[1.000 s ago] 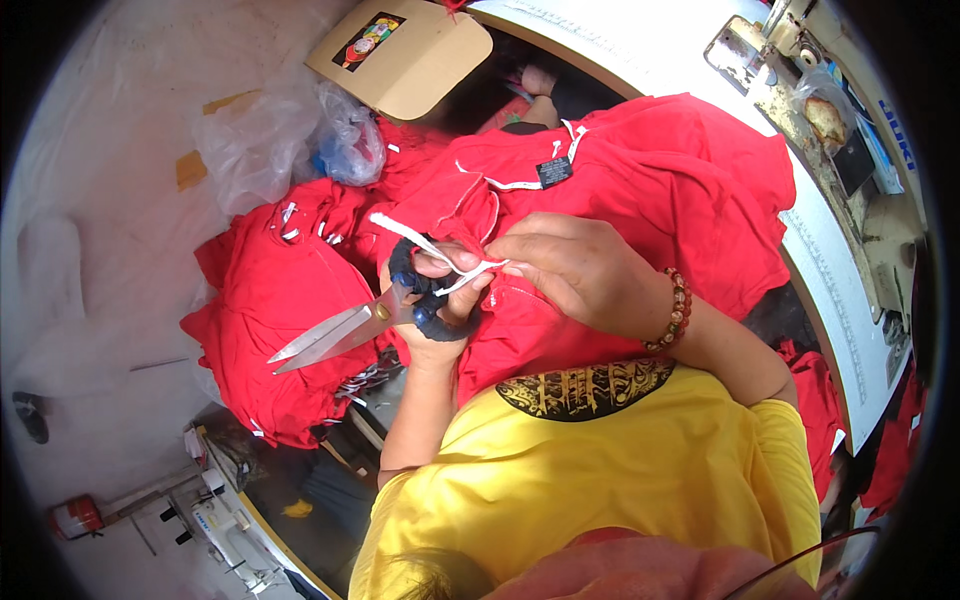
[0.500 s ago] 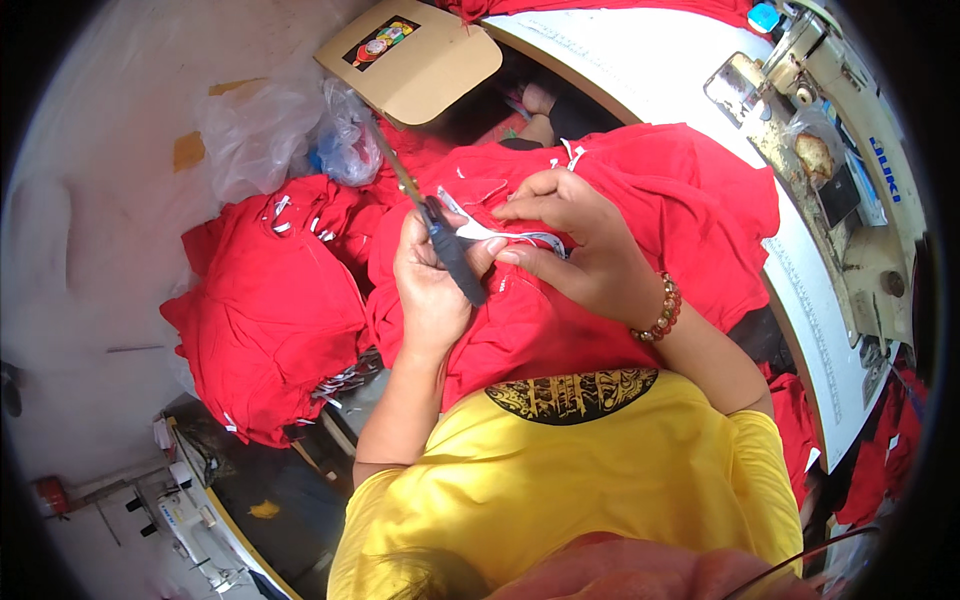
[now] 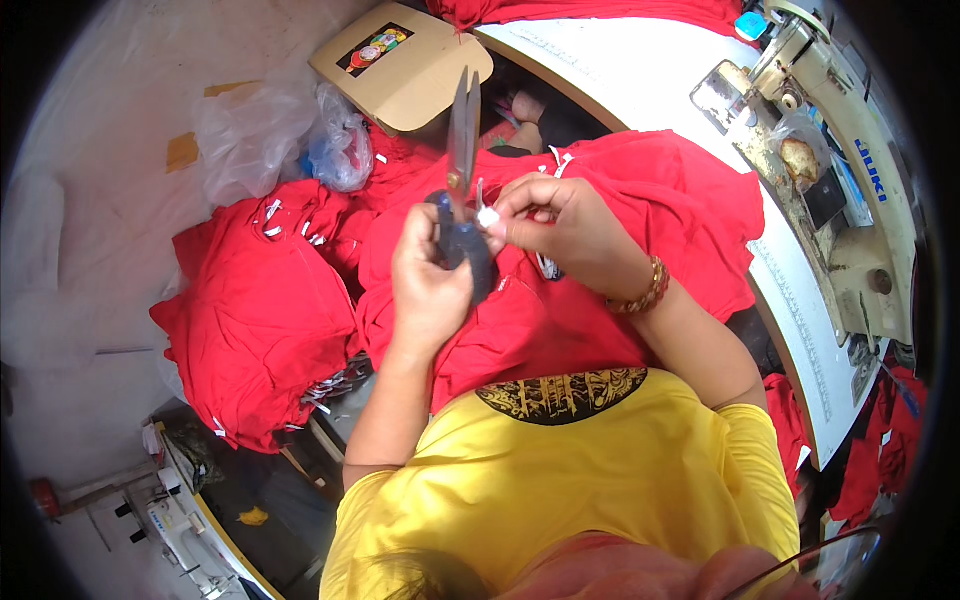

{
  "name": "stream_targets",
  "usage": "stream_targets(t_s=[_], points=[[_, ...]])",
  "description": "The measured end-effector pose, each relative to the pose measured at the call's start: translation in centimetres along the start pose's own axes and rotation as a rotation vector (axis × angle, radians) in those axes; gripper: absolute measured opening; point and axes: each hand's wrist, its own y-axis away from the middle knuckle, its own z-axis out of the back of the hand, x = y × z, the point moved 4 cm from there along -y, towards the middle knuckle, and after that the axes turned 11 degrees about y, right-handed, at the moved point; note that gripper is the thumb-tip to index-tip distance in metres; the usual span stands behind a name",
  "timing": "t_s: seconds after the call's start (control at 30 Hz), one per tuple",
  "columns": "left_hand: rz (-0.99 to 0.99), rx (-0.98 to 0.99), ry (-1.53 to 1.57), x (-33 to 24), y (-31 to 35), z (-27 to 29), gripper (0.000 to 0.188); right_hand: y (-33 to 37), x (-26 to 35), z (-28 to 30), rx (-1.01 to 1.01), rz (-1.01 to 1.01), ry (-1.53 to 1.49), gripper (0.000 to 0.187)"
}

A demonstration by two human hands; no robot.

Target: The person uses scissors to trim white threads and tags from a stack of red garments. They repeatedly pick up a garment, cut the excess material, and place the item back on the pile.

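My left hand (image 3: 428, 280) is closed around the dark-wrapped handles of a pair of scissors (image 3: 462, 150). Their blades point away from me and stand slightly apart. Just right of the scissors, my right hand (image 3: 572, 225) pinches a small white strip (image 3: 488, 215) between thumb and fingertips. Under both hands a red garment (image 3: 660, 205) lies spread across my lap, with a black and white bit showing below the right fingers. Whether the strip is still joined to the garment is hard to tell.
A heap of red garments (image 3: 260, 320) with white tags lies at the left. Beyond are clear plastic bags (image 3: 340, 145) and a cardboard box flap (image 3: 405, 75). On the right, a white table (image 3: 800, 300) carries a sewing machine (image 3: 870, 160). Another machine (image 3: 180, 540) stands at the lower left.
The scissors have swung from pointing up-left to nearly straight ahead, and their blades have parted. My right hand has shifted slightly left, from a longer white strip to the small white end.
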Motion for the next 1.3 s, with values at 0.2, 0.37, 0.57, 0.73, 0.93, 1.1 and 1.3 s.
stream_targets(t_s=[0.2, 0.37, 0.57, 0.73, 0.93, 1.1, 1.3], points=[[0.145, 0.317, 0.792, -4.6, 1.0, 4.5, 0.046, -0.3, -1.1, 0.9, 0.016, -0.308, -0.481, 0.010], [0.204, 0.273, -0.543, -5.6, 3.0, 7.6, 0.034, -0.4, -1.1, 1.0, 0.013, -0.263, -0.442, 0.010], [0.149, 0.469, -1.117, -6.4, 4.6, 6.8, 0.027, 0.0, 0.8, 0.5, 0.013, -0.173, -0.173, 0.016], [0.257, 0.477, -1.148, -7.5, 4.0, 5.3, 0.022, 0.0, 0.7, -0.3, 0.040, -0.137, -0.136, 0.015], [0.193, 0.510, -1.173, -6.9, 3.7, 5.3, 0.020, 0.1, 0.3, -0.9, 0.078, -0.133, -0.121, 0.015], [0.191, 0.534, -1.182, -6.5, 3.6, 4.9, 0.019, 0.1, 0.1, -0.7, 0.121, -0.123, -0.057, 0.014], [0.184, 0.457, -1.132, -6.7, 4.1, 6.2, 0.020, -0.5, 0.7, -0.9, 0.112, -0.056, 0.120, 0.011]])
